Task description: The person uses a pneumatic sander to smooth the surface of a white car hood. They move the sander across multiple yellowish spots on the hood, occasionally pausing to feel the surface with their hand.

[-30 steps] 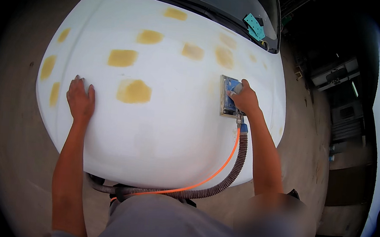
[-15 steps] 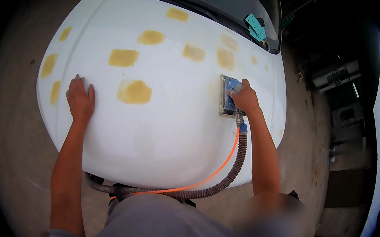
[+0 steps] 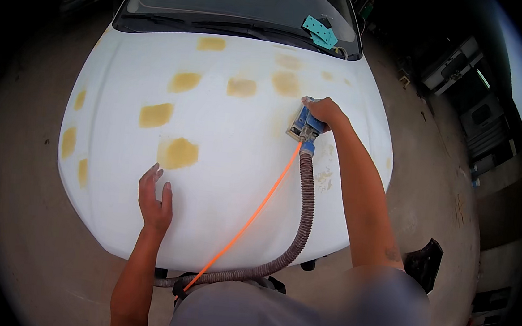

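Observation:
My right hand (image 3: 324,111) grips a blue pad sander (image 3: 305,123) over the right half of a white car hood (image 3: 220,209). The sander looks tilted, its pale pad edge showing on the left; I cannot tell whether the pad fully touches the hood. A ribbed dark hose (image 3: 306,210) and a thin orange air line (image 3: 250,220) run from its near end down toward my waist. My left hand (image 3: 156,200) is open, thumb apart from the fingers, holding nothing, just below a yellow filler patch (image 3: 182,154).
Several more yellow patches dot the hood, one (image 3: 155,115) left of centre. Turquoise sanding sheets with holes (image 3: 320,33) lie at the base of the windshield (image 3: 238,2), beside the wipers. A black part (image 3: 424,264) stands on the floor at the right.
My right hand has drawn the sander slightly left and turned it. My left hand has left its spot at the hood's left side and shifted right and nearer. The view has tilted up.

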`<state>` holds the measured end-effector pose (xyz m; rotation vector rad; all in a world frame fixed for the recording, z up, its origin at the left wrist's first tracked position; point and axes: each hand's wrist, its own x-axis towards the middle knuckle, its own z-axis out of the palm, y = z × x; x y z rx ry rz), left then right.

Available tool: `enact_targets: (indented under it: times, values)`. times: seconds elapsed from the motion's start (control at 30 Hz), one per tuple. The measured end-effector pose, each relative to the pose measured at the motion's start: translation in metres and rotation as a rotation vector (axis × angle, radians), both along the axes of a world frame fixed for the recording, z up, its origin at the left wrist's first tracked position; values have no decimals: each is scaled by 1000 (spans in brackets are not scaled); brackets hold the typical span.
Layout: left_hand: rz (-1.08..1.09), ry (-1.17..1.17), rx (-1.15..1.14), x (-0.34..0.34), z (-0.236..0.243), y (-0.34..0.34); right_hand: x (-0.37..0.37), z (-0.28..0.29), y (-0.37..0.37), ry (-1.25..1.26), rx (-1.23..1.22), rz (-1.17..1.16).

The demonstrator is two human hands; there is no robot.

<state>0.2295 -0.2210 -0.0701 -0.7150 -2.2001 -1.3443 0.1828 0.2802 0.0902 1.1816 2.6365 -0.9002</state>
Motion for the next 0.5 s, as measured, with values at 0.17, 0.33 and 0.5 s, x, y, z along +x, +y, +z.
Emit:
enact_targets:
  times: [0.17, 0.33, 0.5]
  values:
    - [-351, -39, -190, 86, 53, 105, -16, 3, 21, 40, -144, -21]
    - [-292, 93, -606, 70, 109, 195, -15, -18, 22, 106, -127, 99]
    - [-148, 118, -913, 7, 117, 315, -13, -23, 18, 104, 21, 148]
